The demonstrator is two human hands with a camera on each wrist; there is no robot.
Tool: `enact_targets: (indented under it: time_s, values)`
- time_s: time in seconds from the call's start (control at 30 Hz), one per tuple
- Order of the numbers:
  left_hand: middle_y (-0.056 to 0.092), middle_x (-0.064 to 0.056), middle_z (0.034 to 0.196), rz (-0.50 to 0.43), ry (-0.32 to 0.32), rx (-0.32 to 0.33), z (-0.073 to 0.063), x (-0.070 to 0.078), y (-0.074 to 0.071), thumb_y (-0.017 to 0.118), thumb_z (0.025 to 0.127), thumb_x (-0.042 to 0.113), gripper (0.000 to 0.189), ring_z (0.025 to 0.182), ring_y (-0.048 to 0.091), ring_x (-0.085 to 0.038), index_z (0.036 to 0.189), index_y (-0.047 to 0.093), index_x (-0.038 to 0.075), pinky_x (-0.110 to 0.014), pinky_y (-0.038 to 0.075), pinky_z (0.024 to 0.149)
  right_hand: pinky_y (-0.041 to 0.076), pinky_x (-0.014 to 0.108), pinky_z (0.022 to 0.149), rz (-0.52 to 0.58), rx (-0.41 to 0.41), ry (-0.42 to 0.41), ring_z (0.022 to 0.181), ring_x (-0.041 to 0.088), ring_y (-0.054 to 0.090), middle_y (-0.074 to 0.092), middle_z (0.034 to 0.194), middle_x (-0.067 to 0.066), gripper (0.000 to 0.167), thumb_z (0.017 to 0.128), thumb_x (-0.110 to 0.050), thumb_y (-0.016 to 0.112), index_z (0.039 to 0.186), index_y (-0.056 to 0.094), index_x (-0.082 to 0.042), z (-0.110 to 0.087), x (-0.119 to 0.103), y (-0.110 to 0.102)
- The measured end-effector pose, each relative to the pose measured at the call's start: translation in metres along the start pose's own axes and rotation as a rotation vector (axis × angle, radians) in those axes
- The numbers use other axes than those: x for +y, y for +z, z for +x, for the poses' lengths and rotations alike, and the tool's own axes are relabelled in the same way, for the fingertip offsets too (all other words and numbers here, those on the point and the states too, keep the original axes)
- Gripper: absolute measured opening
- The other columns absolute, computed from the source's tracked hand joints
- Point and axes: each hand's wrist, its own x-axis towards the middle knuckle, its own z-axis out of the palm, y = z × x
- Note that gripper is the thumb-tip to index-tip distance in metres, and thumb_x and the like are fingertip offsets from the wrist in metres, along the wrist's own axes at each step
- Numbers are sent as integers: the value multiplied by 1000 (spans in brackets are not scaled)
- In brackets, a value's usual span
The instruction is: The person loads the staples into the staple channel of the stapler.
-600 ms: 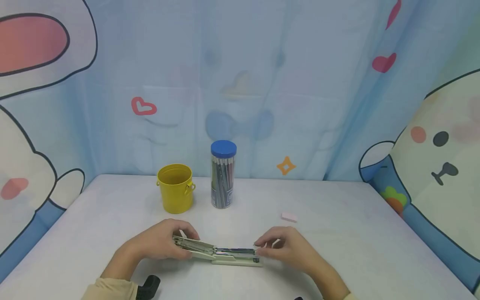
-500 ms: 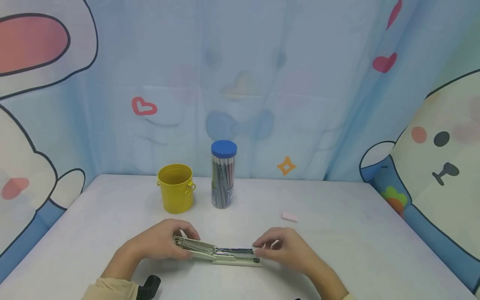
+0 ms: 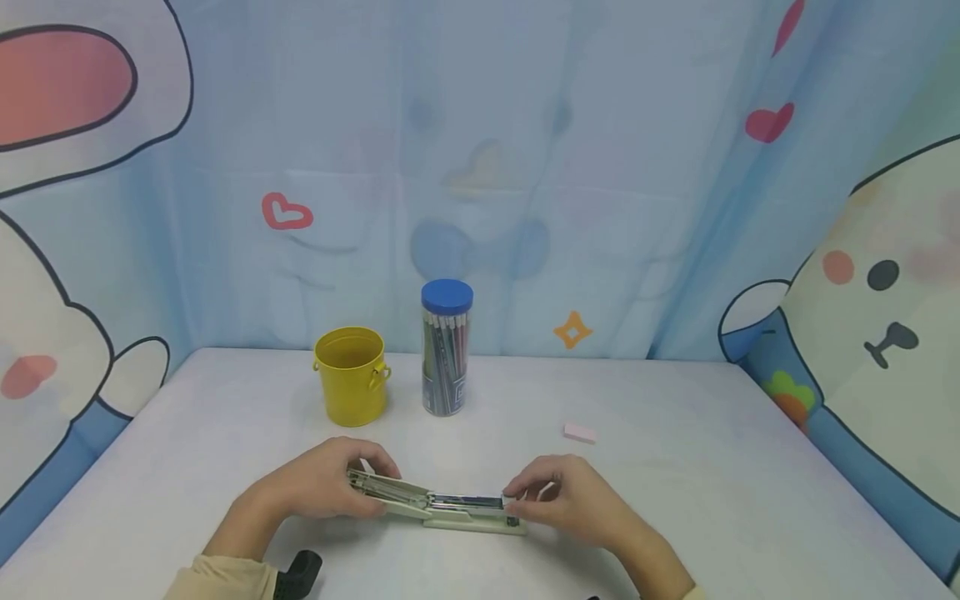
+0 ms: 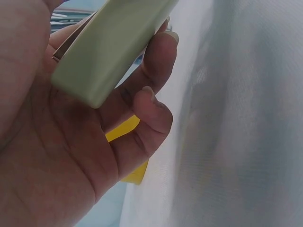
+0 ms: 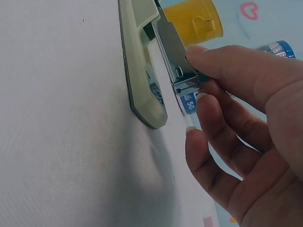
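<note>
A pale green stapler (image 3: 472, 525) lies unfolded on the table, its top cover tilted up to the left and its metal magazine (image 5: 173, 45) exposed. My left hand (image 3: 330, 479) grips the raised cover (image 4: 111, 47), with thumb and fingers around its end. At the magazine's front end, my right hand (image 3: 573, 496) pinches with thumb and index finger; its other fingers (image 5: 208, 111) curl loosely below. A small dark bit shows between those fingertips, but I cannot tell whether it is a separate piece. The stapler's base (image 5: 142, 80) rests on the table.
Behind the stapler stand a yellow bucket (image 3: 352, 392) and a clear, blue-lidded jar (image 3: 445, 358) of pens or pencils. A small pale pink block (image 3: 579, 433) lies at the back right of the white table (image 3: 675, 467). A patterned curtain (image 3: 637, 208) hangs behind.
My right hand has slid slightly left along the magazine's front end. The left hand and the stapler have stayed practically still.
</note>
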Motion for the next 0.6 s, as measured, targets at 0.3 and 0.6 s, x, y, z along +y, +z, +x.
enact_targets:
  time_s: [0.3, 0.6]
  values:
    - [65, 10, 98, 5, 9, 3, 1, -3, 1, 83, 75, 24, 31, 85, 55, -20, 104, 72, 27, -36, 46, 74, 55, 30, 70, 23, -17, 27, 78, 7, 61, 67, 84, -9, 12, 83, -21, 83, 92, 79, -15, 0, -5, -2]
    - [65, 11, 98, 11, 7, 8, 0, -1, 1, 83, 75, 23, 32, 86, 55, -20, 105, 72, 27, -36, 46, 73, 55, 31, 70, 39, -43, 43, 79, 8, 60, 66, 85, -7, 11, 85, -18, 82, 93, 77, -12, 1, -12, -1]
